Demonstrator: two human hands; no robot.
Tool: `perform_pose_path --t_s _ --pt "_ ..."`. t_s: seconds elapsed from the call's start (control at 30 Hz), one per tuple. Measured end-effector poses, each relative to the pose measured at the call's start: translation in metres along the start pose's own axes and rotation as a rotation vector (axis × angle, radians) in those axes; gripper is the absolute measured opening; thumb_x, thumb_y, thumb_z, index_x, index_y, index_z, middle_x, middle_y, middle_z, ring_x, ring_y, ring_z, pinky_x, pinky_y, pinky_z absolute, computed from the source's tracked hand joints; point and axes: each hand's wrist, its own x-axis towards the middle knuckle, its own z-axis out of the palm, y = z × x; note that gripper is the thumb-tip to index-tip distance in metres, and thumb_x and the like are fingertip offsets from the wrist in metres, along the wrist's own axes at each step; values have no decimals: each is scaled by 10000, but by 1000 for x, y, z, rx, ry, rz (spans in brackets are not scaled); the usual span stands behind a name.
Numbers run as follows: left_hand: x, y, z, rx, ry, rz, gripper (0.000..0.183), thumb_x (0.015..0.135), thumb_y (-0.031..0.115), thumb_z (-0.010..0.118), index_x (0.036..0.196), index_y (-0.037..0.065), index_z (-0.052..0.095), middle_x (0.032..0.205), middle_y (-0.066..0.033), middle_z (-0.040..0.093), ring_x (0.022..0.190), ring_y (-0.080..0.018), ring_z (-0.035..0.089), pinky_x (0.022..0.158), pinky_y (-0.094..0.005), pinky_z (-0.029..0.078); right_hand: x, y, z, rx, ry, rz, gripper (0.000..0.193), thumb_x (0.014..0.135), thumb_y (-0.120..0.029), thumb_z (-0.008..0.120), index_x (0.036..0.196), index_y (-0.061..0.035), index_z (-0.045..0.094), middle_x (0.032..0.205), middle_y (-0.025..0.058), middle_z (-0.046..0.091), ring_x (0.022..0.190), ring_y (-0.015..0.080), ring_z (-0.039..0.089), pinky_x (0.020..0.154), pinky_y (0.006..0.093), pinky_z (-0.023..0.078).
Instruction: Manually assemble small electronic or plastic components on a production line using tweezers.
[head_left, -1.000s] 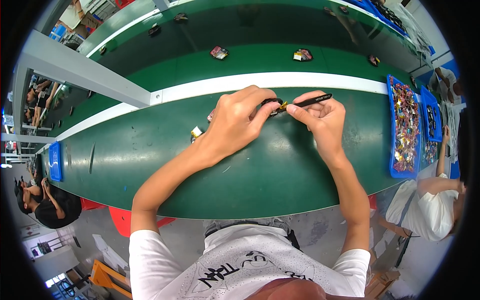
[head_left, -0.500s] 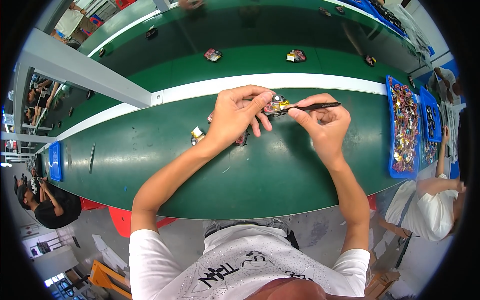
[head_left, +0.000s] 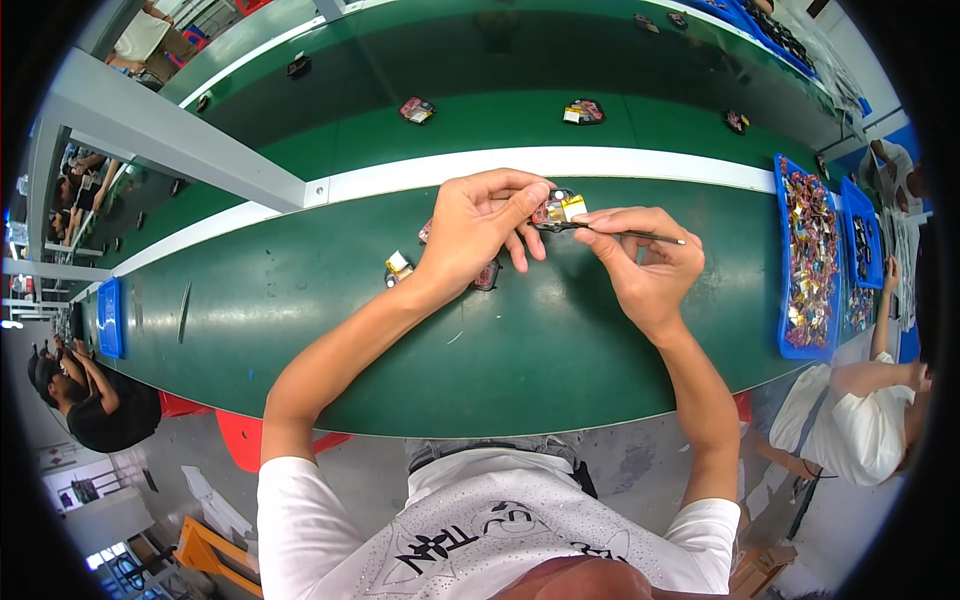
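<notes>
My left hand pinches a small dark-cased electronic unit between thumb and fingers. A reddish board and a silver-and-yellow piece like a battery show inside its casing. Thin dark tweezers are gripped in my right hand, their tip at the unit's near edge beside my left fingers. What exactly the tip touches is too small to tell. Under and beside my left wrist, similar units lie on the green table: one with a white-and-yellow piece, and a dark-and-red one partly covered by my hand.
Beyond a white rail, more units sit spaced along a green conveyor belt. At right stands a blue tray heaped with small coloured parts. A smaller blue tray and a thin metal tool lie left. People sit at both sides.
My right hand has swung the tweezers lower, their tip now at the unit's near edge. The unit has tilted slightly in my left hand. Units on the belt have shifted a little left.
</notes>
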Motion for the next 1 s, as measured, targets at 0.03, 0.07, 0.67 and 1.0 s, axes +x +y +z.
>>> perform_pose_path --t_s 0.03,0.07,0.67,1.0 --pt "0 0 0 0 2 -3 312 1030 184 627 1164 -94 670 942 -163 721 599 -148 679 447 -241 528 0 0 1 0 4 -12 139 754 18 861 825 -39 757 864 60 784 444 4 421 412 189 292" --pt "0 0 0 -1 2 -5 312 1028 183 629 1164 -95 669 936 -161 720 596 -146 677 445 -241 526 0 0 0 -1 3 -12 139 754 18 861 825 -39 757 864 60 784 444 4 421 412 189 292" --pt "-2 4 2 -31 8 25 300 1029 183 628 1149 -88 678 885 -147 712 586 -141 670 439 -240 520 -1 -1 0 -9 -13 5 149 752 23 864 830 -32 750 876 67 786 451 -3 420 411 186 290" --pt "-4 9 5 75 75 62 235 1012 102 634 1105 -107 688 801 -134 707 545 -143 659 436 -250 512 2 -8 -4 -12 -12 109 166 759 -13 874 875 -13 756 848 44 767 466 5 429 436 185 297"
